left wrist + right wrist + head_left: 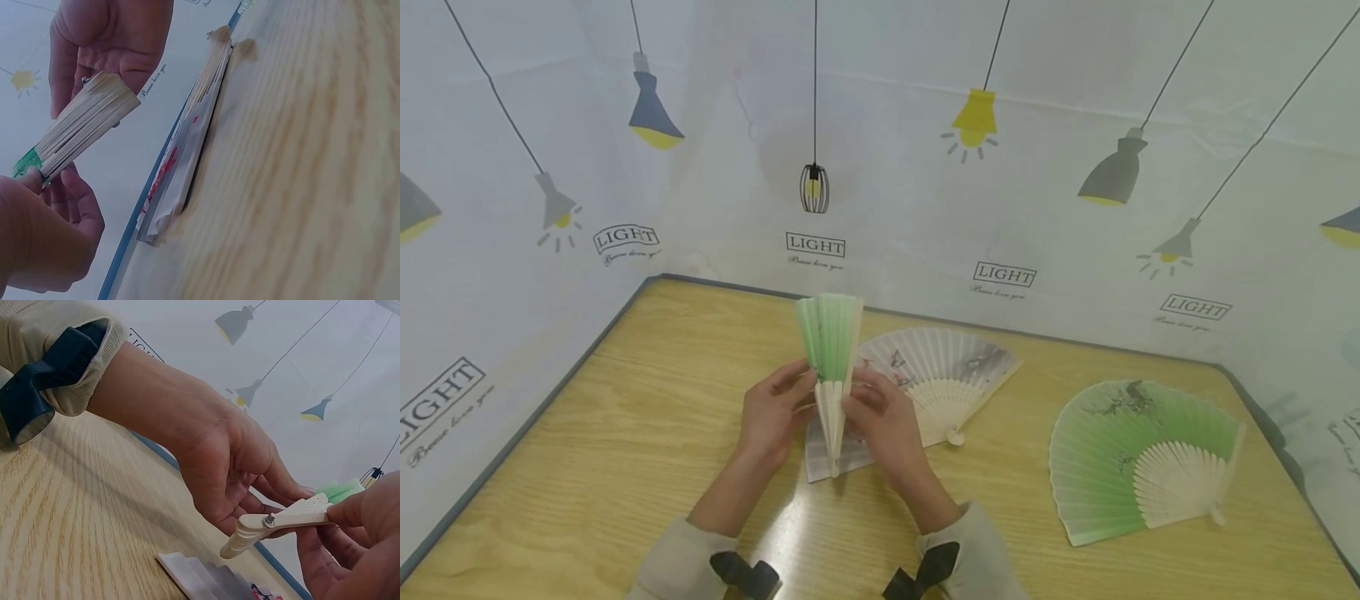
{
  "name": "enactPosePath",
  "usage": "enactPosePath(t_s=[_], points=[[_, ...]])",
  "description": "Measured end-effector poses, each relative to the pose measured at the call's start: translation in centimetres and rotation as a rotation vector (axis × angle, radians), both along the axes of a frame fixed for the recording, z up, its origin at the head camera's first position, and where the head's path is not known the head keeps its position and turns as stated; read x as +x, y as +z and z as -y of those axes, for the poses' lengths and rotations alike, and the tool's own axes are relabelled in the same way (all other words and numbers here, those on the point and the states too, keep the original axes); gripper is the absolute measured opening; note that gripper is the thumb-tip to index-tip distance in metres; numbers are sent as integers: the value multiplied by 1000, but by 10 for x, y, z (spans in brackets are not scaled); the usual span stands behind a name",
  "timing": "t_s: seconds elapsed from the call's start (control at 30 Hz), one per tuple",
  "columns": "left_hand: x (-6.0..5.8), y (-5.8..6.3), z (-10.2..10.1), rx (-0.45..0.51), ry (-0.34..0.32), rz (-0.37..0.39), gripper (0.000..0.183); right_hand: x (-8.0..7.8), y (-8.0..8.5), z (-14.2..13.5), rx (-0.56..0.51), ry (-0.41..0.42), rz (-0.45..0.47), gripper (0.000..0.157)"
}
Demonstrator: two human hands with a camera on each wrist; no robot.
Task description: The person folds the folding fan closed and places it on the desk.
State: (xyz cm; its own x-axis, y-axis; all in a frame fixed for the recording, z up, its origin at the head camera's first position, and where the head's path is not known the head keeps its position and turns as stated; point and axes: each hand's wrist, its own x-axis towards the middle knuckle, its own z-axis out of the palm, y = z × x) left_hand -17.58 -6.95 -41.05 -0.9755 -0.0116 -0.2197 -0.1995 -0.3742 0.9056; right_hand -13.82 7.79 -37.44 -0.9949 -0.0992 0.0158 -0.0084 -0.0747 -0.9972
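Upright over the table, a partly folded green hand fan [833,337] with pale ribs is held between both hands. My left hand [772,417] pinches its left side, thumb on the ribs near the lower edge of the green leaf. From the other side my right hand [887,423] grips the outer rib at about the same height. The pivot end with its small rivet [269,519] points down and toward me. Behind and below the hands, a spread grey-white fan [958,367] with red flowers lies on the table, partly hidden by the hands and the held fan.
To the right, a second green fan [1097,433] lies spread on the wooden table [602,425], its pivot toward the right. A white curtain [895,208] printed with lamps surrounds the table's far and side edges.
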Motion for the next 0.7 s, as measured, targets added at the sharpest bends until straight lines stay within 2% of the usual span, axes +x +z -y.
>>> enactPosePath(t_s=[0.2, 0.37, 0.7], points=[[1, 2, 0, 12, -25, 13, 37, 0, 0, 1, -15, 9, -2, 35], [1, 2, 1, -9, -61, -16, 38, 0, -1, 2, -24, 6, -2, 35], [2, 0, 0, -16, -89, -31, 40, 1, 0, 2, -7, 42, -52, 35]])
